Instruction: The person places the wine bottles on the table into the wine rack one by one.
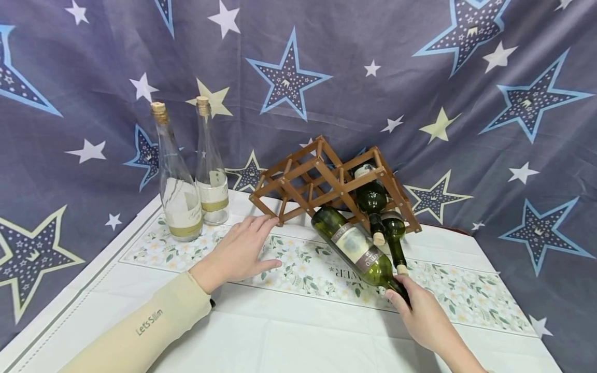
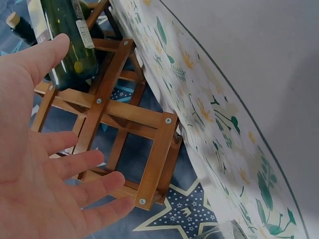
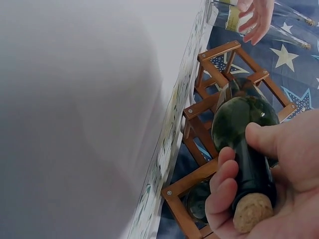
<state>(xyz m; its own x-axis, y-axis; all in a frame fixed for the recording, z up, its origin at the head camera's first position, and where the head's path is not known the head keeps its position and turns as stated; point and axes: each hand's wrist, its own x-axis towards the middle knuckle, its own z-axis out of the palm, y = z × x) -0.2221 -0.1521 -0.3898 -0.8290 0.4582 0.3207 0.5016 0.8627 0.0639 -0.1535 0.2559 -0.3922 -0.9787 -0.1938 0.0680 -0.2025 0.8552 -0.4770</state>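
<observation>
My right hand (image 1: 426,313) grips the dark neck of a green wine bottle (image 1: 352,246). The bottle slants, its base close to the front of a brown wooden wine rack (image 1: 284,181); I cannot tell whether the base has entered an opening. In the right wrist view the bottle's cork (image 3: 253,211) points toward the camera. My left hand (image 1: 244,248) holds nothing, its fingers extended near the rack's lower left corner. Two dark bottles, an upper one (image 1: 370,199) and a lower one (image 1: 395,230), lie in the rack's right side with necks facing forward.
Two clear corked bottles, one nearer (image 1: 182,210) and one farther (image 1: 213,191), stand upright at the table's left. A white tablecloth (image 1: 280,336) with a floral band covers the table. Behind the rack hangs a star-patterned curtain (image 1: 354,98).
</observation>
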